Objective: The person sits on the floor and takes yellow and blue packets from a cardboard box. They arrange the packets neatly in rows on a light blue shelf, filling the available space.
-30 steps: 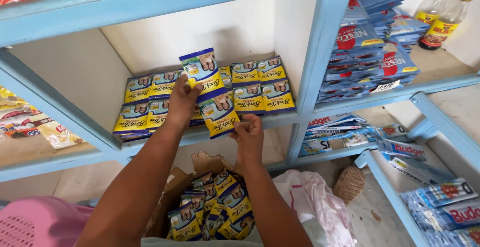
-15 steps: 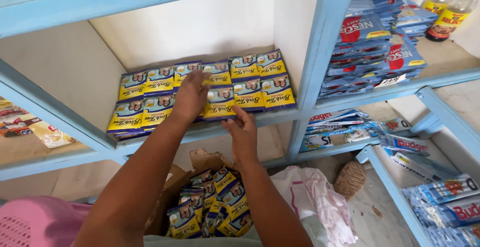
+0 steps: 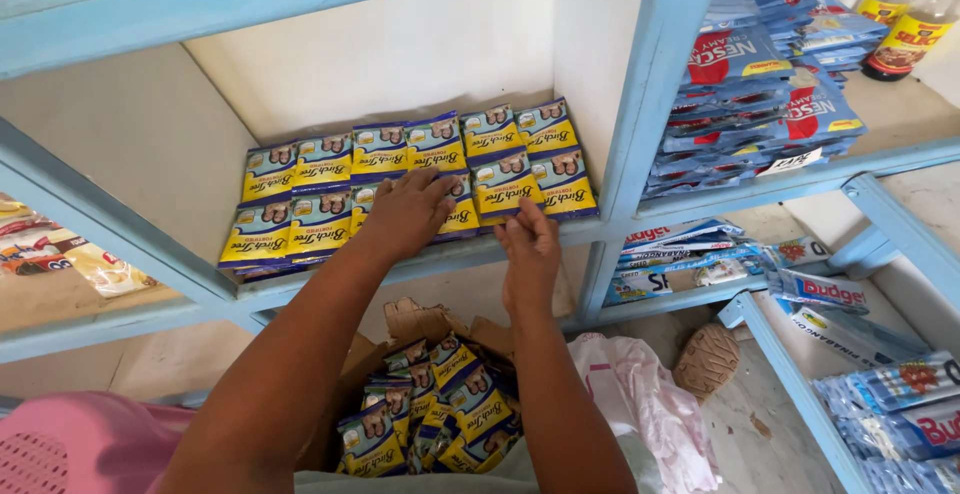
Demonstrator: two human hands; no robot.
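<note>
Head view: left hand (image 3: 405, 216) spread flat, hiding a yellow sachet (image 3: 462, 216); right hand (image 3: 528, 247) seemingly pinching another's edge.

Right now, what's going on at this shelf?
A person is arranging yellow-and-blue sachets in rows on a light blue shelf. The left hand lies flat on the front row near the middle, and the right hand touches the front edge of a sachet beside it. Below the arms, an open cardboard box holds more of the same sachets. The next compartment to the right holds stacked blue-and-red packets.
</note>
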